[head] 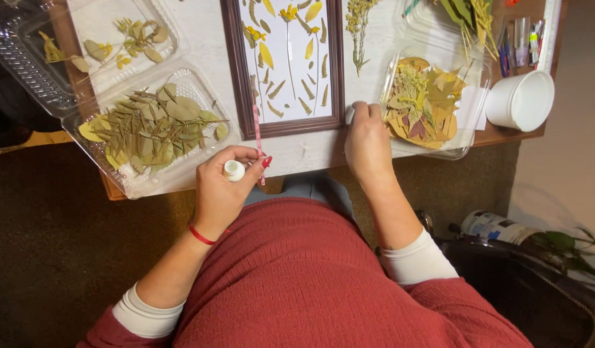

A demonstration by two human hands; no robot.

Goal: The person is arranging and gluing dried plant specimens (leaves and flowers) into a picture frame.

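My left hand (221, 187) grips a small white glue bottle (233, 170) and a thin pink stick (258, 138) that points up along the frame's left side. My right hand (367, 143) rests on the white table edge, fingers curled against the lower right corner of the dark wooden frame (339, 77). Inside the frame, pressed yellow flowers and leaves (287, 58) lie on white paper.
A clear tray of green pressed leaves (152, 125) sits at the left, another with yellow-green sprigs (123, 42) behind it. A clear tray of orange and brown leaves (426, 106) is at the right, beside a white cup (522, 100). A potted plant (568, 248) stands on the floor.
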